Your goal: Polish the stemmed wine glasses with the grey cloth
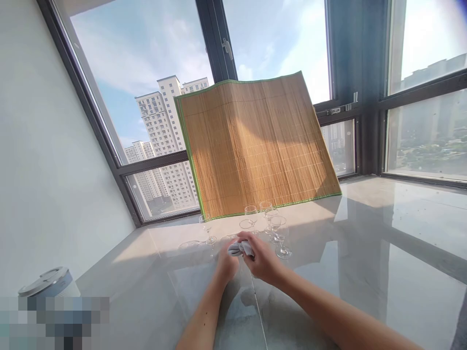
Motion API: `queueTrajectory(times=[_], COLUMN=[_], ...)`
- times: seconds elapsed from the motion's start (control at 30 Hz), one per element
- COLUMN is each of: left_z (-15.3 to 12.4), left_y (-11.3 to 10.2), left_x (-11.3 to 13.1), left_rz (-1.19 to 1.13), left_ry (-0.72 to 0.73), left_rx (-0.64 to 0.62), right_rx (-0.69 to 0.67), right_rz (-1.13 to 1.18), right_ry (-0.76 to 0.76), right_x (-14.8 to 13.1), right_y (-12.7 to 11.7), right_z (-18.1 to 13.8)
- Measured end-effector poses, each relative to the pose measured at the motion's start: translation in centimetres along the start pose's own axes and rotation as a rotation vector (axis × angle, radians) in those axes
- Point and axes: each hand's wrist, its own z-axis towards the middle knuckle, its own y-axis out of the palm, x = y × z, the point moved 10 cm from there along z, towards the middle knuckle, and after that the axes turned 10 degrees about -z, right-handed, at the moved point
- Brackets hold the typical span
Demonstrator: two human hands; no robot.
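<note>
My left hand (226, 266) and my right hand (261, 261) meet over the glossy stone counter (365, 253). Both are closed around a small grey-white cloth (240, 248). A glass may be inside the cloth, but I cannot make it out. Just beyond my hands stand several clear stemmed wine glasses: one to the left (206, 227), one in the middle (251, 216), one nearest my right hand (280, 236). Another glass (189, 244) lies on its side at the left.
A bamboo mat (255, 146) with green edging leans against the window behind the glasses. A round grey lidded container (49, 282) sits at the lower left by the white wall. Large windows surround the counter corner.
</note>
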Motion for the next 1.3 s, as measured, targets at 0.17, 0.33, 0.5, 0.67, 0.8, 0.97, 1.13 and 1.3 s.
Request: queueTrajectory(times=[0.17, 0.33, 0.5, 0.67, 0.8, 0.97, 1.13, 1.3], left_z=[0.2, -0.4, -0.8, -1.2, -1.2, -1.1, -1.0, -0.9], left_y=[-7.0, -7.2, -4.6, -4.6, -4.6, -4.6, -5.0, -4.5], left_x=[-2.7, -5.6, -6.8, -6.4, -5.9, -5.6, -5.4, -5.8], left_rz=[0.389, 0.748, 0.823, 0.866, 0.881, 0.891, 0.896, 0.821], left_ry=[-0.226, -0.477, -0.533, -0.539, -0.511, -0.482, -0.472, -0.472], left_rx=[0.267, 0.143, -0.089, -0.117, -0.105, -0.083, -0.028, -0.076], right_rx=[-0.386, -0.544, -0.593, -0.616, -0.61, -0.583, -0.547, -0.529], right_rz=[-0.178, -0.36, -0.456, -0.512, -0.557, -0.607, -0.628, -0.63], right_ry=[0.019, 0.089, 0.176, 0.254, 0.287, 0.312, 0.354, 0.374], right_x=[1.1, 3.6, 4.2, 4.5, 4.9, 5.5, 6.2, 7.0], right_y=[3.8, 5.6, 5.1, 4.6, 4.2, 3.4, 2.7, 2.6], right_z=[-1.0, -2.4, -2.5, -2.5, -2.4, -2.0, -1.7, -1.8])
